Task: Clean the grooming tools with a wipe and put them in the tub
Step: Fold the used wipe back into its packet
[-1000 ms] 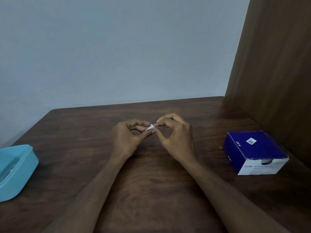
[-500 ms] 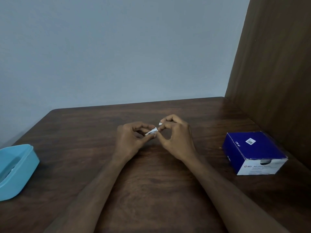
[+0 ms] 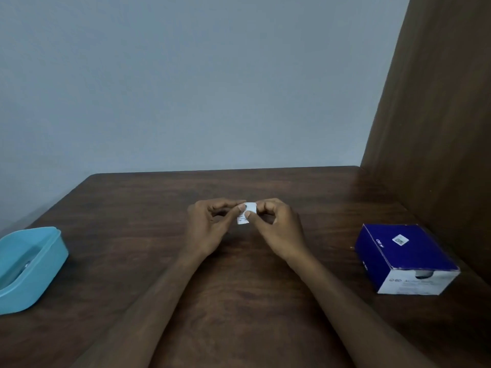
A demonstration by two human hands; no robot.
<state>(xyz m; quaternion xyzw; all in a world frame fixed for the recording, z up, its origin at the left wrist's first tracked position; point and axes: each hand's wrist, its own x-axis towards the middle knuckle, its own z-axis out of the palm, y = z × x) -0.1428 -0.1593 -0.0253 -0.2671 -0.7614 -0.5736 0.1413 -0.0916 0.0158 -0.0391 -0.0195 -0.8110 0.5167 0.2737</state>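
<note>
A dark wooden table [image 3: 239, 301] stands against a grey wall. Above its middle, the left hand [image 3: 210, 229] and the right hand [image 3: 276, 229] both pinch a small white wipe packet [image 3: 245, 215]. The blue tub [image 3: 50, 258] waits far left, the blue box [image 3: 406, 258] right. If the packet tears suddenly, the wipe may fall out.

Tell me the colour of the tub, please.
Light blue tub, at the table's left edge in the head view.
</note>
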